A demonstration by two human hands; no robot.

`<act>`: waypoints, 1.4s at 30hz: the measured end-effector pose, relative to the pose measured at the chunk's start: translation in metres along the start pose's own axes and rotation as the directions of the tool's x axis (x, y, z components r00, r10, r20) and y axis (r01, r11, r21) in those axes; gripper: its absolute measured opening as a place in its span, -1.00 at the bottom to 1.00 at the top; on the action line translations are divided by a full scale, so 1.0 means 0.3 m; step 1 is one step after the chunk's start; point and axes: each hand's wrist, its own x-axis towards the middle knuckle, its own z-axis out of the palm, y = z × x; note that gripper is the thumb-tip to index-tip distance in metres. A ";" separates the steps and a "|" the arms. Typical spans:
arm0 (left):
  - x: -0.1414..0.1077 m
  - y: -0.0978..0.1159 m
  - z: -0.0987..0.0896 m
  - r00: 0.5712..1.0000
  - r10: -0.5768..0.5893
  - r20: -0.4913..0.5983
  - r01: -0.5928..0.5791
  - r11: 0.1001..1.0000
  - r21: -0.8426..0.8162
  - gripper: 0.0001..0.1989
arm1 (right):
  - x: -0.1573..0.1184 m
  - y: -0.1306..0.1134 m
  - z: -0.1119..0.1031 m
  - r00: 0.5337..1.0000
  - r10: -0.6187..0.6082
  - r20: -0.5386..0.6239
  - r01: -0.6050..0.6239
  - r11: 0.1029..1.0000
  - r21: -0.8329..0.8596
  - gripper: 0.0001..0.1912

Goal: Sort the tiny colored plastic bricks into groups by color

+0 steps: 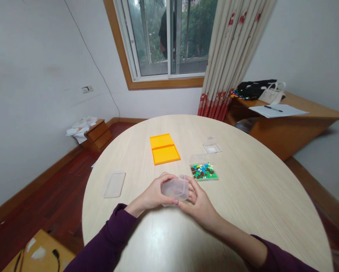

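One round table (248,196) bears one yellow case (166,154); two hands (154,192) (202,207) clasp one clear container (173,189).

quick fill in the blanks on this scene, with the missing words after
Together, the left hand and right hand hold ____ clear container.
In the picture, the flat translucent piece lies on the ____ side of the round table.
As pictured, the small colourful pieces lie to the ____ of the orange case.
On the paper on the desk lies a ____.

Missing words: one; left; right; pen
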 end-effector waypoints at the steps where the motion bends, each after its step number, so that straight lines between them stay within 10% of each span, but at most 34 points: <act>1: 0.000 0.002 0.003 1.000 -0.001 -0.009 0.001 1.000 -0.005 -0.19 | -0.001 -0.002 0.001 1.000 -0.011 -0.004 0.011 1.000 -0.016 -0.23; 26: -0.022 0.000 -0.074 0.956 -0.154 0.250 0.143 0.988 0.063 -0.25 | -0.017 0.020 0.000 0.990 -0.049 0.135 0.079 0.970 -0.231 -0.23; 37: -0.027 0.055 -0.105 1.000 0.011 -0.009 -0.011 0.999 0.047 -0.45 | 0.016 0.040 -0.019 0.993 -0.104 -0.061 0.084 0.961 -0.263 -0.18; 42: -0.028 0.053 -0.142 0.946 0.136 -0.293 -0.113 0.989 0.095 -0.52 | 0.010 0.029 -0.035 0.929 -0.369 -0.010 0.309 0.792 -0.527 -0.77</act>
